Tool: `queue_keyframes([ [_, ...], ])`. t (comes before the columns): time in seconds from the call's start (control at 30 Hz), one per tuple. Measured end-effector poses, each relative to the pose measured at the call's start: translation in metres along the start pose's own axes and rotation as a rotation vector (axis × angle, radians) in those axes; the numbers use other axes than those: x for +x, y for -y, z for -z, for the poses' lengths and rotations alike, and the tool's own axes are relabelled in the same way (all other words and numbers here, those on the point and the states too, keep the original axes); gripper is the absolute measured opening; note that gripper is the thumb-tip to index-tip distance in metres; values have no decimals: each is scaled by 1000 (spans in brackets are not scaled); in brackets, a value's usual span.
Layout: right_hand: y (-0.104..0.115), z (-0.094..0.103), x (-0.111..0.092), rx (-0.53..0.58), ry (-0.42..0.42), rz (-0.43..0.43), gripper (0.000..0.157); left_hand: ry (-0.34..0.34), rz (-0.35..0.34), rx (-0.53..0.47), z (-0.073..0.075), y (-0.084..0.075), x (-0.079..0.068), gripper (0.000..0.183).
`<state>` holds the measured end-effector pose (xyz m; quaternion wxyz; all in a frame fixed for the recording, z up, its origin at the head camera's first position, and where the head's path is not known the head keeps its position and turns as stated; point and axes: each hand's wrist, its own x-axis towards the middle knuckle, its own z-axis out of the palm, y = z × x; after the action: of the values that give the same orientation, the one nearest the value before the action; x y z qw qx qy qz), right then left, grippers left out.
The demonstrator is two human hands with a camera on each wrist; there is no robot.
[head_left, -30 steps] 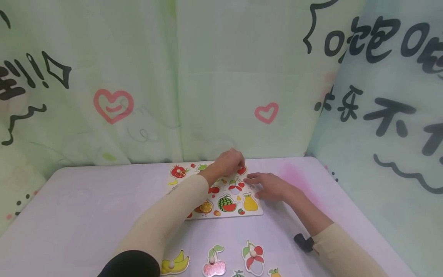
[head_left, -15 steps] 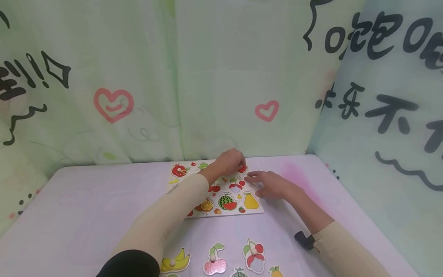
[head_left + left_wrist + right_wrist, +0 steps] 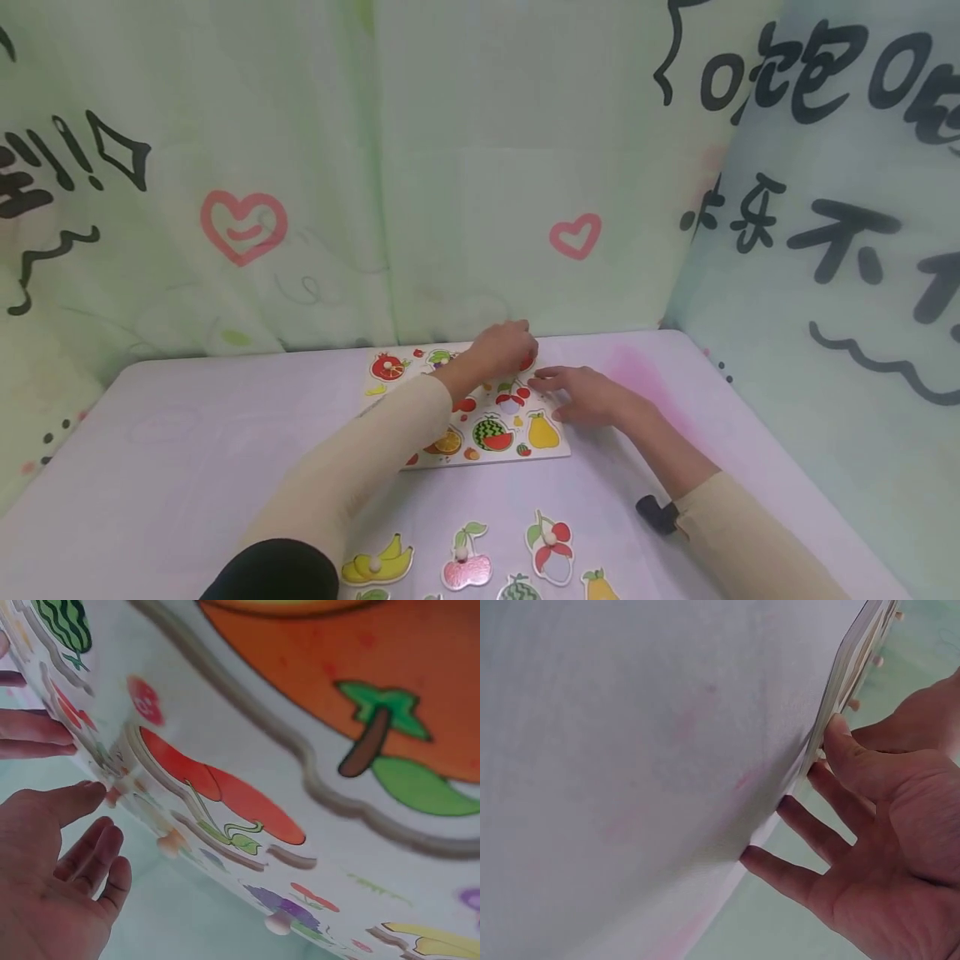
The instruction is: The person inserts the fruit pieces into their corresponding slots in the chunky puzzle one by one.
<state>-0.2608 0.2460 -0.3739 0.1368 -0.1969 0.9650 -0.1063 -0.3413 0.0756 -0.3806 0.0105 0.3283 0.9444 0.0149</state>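
Note:
A white fruit puzzle board (image 3: pixel 435 458) lies at the far side of the table. My left hand (image 3: pixel 498 352) reaches across it to the upper right corner, fingers bent down over a red fruit puzzle piece (image 3: pixel 527 361). In the left wrist view, the left thumb (image 3: pixel 86 799) is at a small knob (image 3: pixel 112 796) there; the index finger is mostly hidden. My right hand (image 3: pixel 588 396) rests at the board's right edge. In the right wrist view, its thumb (image 3: pixel 838 731) lies against the board edge (image 3: pixel 821 724), the other fingers spread with their tips on the tablecloth.
Nearer the front lie loose knobbed pieces: bananas (image 3: pixel 378 562), pink cherries (image 3: pixel 467 571), a red fruit piece (image 3: pixel 551 550), a watermelon (image 3: pixel 519 588) and a yellow fruit (image 3: pixel 598 586). A printed curtain (image 3: pixel 465 250) hangs right behind the table's far edge.
The left hand has shifted very slightly over the red piece. The right hand stays at the board's edge; the view has tilted a little.

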Motion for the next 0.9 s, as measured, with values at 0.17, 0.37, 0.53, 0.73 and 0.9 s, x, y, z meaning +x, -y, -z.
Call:
queue_keyframes([
  [0.17,-2,-3,1,18,-3,-5,60,-12,-34,35,2,-7,-4,36],
  [0.37,-3,-4,1,26,-4,0,59,-13,-46,2,13,-10,-18,33],
  [0.53,-3,-2,2,18,-7,11,58,-27,-82,-58,29,-8,-34,25],
  [0.73,-3,1,2,1,3,14,59,-49,-101,-110,39,-1,-58,20],
  [0.9,-2,-1,2,6,6,10,59,-19,-131,-101,40,3,-82,18],
])
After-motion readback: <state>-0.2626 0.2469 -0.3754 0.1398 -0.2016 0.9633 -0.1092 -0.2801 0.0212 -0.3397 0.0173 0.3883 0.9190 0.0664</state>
